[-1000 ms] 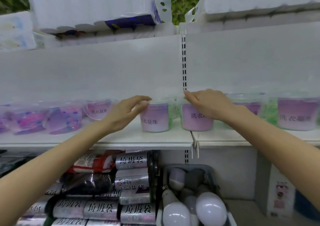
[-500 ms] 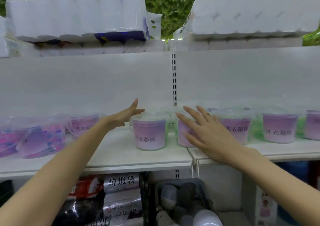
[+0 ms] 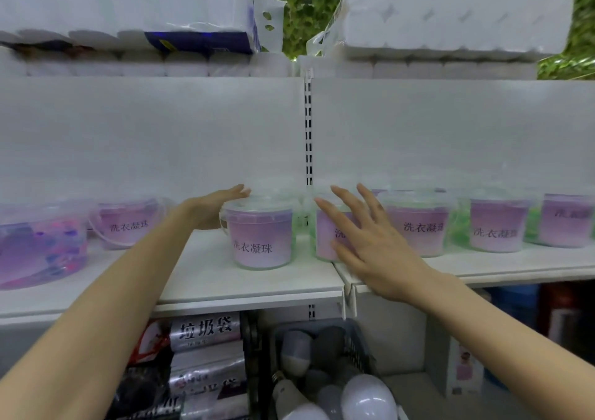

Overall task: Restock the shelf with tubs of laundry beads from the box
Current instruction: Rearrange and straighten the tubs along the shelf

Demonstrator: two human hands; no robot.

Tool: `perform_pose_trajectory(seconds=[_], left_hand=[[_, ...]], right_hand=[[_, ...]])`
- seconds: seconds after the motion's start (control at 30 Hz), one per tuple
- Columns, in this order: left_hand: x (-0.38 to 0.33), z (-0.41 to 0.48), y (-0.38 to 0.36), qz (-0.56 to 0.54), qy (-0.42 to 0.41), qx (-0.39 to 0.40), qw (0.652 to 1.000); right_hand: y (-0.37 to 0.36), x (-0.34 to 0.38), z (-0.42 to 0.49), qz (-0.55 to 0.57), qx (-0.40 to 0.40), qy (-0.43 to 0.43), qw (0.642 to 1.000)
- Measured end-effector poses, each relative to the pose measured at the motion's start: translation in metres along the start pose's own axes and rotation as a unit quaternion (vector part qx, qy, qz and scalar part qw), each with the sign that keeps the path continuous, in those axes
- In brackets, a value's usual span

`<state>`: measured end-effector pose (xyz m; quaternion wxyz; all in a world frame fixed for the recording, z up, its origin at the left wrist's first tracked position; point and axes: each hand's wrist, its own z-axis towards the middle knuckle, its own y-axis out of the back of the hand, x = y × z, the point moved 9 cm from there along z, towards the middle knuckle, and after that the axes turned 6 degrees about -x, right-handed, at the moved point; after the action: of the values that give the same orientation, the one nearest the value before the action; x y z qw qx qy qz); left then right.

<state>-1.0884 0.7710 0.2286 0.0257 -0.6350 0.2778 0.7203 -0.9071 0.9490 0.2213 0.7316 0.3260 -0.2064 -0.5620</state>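
Clear tubs of laundry beads with purple labels stand in a row on the white shelf [image 3: 225, 287]. My left hand [image 3: 212, 208] lies flat and open beside the left rim of the middle tub [image 3: 262, 239], fingertips at its lid. With its fingers spread, my right hand [image 3: 370, 242] hovers in front of the neighbouring tub [image 3: 325, 236] and hides most of its label. More tubs [image 3: 418, 229] stand to the right, and another tub [image 3: 127, 224] to the left. The box is not in view.
A wider tub of pink and blue beads [image 3: 42, 245] sits at the far left. Packs of toilet rolls [image 3: 450, 17] lie on the top shelf. Below are rolls of bin bags [image 3: 206, 332] and a basket of light bulbs [image 3: 325, 381].
Both hands have let go of the two middle tubs and opened. The right hand has drawn back toward me, and the view has tilted upward.
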Motion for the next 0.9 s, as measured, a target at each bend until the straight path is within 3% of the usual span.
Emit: perform_pose_trajectory(seconds=[0.1, 0.2, 0.27, 0.33, 0.37, 0.47, 0.6, 0.73, 0.9], left_hand=[[-0.016, -0.027, -0.004, 0.059, -0.038, -0.032, 0.997], [-0.055, -0.07, 0.005, 0.176, -0.198, -0.129, 0.956], [-0.064, -0.099, -0.002, 0.287, -0.304, -0.139, 0.898], [-0.055, -0.116, -0.018, 0.468, -0.339, -0.137, 0.805], [-0.048, -0.118, -0.024, 0.515, -0.34, -0.138, 0.775], [-0.038, -0.118, -0.031, 0.518, -0.311, -0.165, 0.78], [-0.039, -0.119, -0.032, 0.538, -0.252, -0.216, 0.775], [-0.044, -0.141, -0.024, 0.583, -0.215, -0.242, 0.745], [-0.048, -0.2, 0.038, 0.624, -0.159, -0.312, 0.698]], right_hand=[[-0.001, 0.0, 0.001, -0.012, -0.001, 0.005, 1.0], [-0.002, -0.001, 0.002, -0.041, 0.006, 0.025, 0.999], [0.0, -0.003, 0.005, -0.078, -0.003, 0.063, 0.995], [0.006, -0.001, 0.009, -0.15, -0.044, 0.142, 0.977], [0.007, -0.001, 0.012, -0.191, -0.054, 0.177, 0.964], [0.001, -0.007, 0.016, -0.247, -0.049, 0.212, 0.944], [0.0, -0.004, 0.018, -0.241, -0.048, 0.218, 0.945], [0.007, 0.0, 0.015, -0.225, -0.071, 0.219, 0.947], [0.034, 0.032, 0.02, -0.171, -0.12, 0.218, 0.954]])
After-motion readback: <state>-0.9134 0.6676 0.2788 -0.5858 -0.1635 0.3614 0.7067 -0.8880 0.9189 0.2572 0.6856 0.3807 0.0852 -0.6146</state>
